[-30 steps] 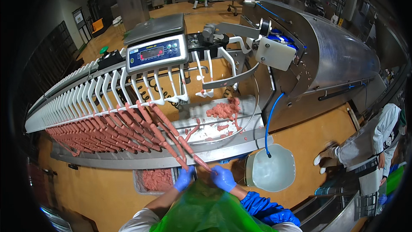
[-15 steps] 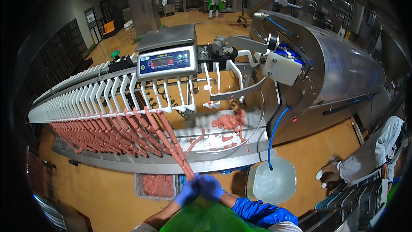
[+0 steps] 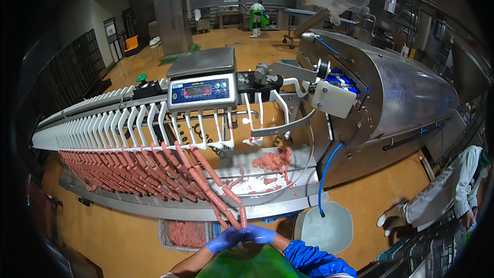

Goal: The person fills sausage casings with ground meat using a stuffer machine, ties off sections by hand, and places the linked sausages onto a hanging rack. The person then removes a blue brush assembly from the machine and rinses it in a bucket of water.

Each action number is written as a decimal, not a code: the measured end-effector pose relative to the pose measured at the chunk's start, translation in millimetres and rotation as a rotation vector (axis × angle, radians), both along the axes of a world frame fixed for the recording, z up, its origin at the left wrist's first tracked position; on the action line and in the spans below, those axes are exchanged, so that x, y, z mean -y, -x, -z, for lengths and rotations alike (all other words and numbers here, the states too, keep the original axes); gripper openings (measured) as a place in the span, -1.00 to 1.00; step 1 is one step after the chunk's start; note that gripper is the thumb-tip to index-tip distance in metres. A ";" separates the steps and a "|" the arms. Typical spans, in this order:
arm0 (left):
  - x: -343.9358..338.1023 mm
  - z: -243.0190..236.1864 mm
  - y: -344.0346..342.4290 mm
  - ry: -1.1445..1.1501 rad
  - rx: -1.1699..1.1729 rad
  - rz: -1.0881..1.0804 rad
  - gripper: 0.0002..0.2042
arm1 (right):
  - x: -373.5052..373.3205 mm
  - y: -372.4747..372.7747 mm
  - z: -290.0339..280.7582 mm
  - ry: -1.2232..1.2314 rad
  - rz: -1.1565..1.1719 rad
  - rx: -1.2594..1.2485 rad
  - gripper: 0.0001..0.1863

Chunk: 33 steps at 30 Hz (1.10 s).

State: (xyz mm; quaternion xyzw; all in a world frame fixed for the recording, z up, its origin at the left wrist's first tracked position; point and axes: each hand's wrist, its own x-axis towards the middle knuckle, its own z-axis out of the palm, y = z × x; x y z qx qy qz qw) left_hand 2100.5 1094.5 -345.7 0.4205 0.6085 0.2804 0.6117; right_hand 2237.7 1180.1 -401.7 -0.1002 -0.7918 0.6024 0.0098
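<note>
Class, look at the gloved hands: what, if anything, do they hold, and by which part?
Both blue-gloved hands, left hand and right hand, grip the lower ends of the pink linked sausage strands hanging from the white hooks.

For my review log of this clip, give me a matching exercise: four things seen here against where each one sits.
Things:
1. scale
2. white bucket
3. loose meat pile
4. sausage links

Places:
A. on the floor under the blue hose
B. on the steel tray below the hooks
C. on top of the hanging line
D. at the tips of both gloved hands

Pairs: 1-C, 2-A, 3-B, 4-D. The left hand and right hand meet at the end of the links.
</note>
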 end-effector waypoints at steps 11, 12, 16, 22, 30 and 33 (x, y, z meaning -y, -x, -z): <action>-2.9 102.1 46.2 -0.293 -0.485 -0.094 -0.57 | 47.9 2.2 34.6 -0.667 0.333 -0.030 -0.72; -0.3 125.7 47.7 -0.240 -0.282 -0.199 -0.55 | 52.8 1.9 23.2 -0.588 0.295 0.108 -0.70; 3.4 146.3 45.2 -0.325 0.102 -0.394 -0.62 | 44.6 5.6 -14.7 -0.571 0.285 0.200 -0.60; -3.9 111.1 12.2 -0.350 0.553 -0.465 -0.77 | 22.3 11.1 13.7 -0.782 0.604 -0.026 -0.57; -11.1 88.5 17.6 0.018 -0.140 -0.198 -0.46 | 11.4 6.9 24.9 -0.717 0.158 0.185 -0.78; -33.9 115.4 28.9 -0.091 -0.423 -0.168 -0.37 | 33.1 6.6 52.0 -0.517 0.287 0.073 -0.76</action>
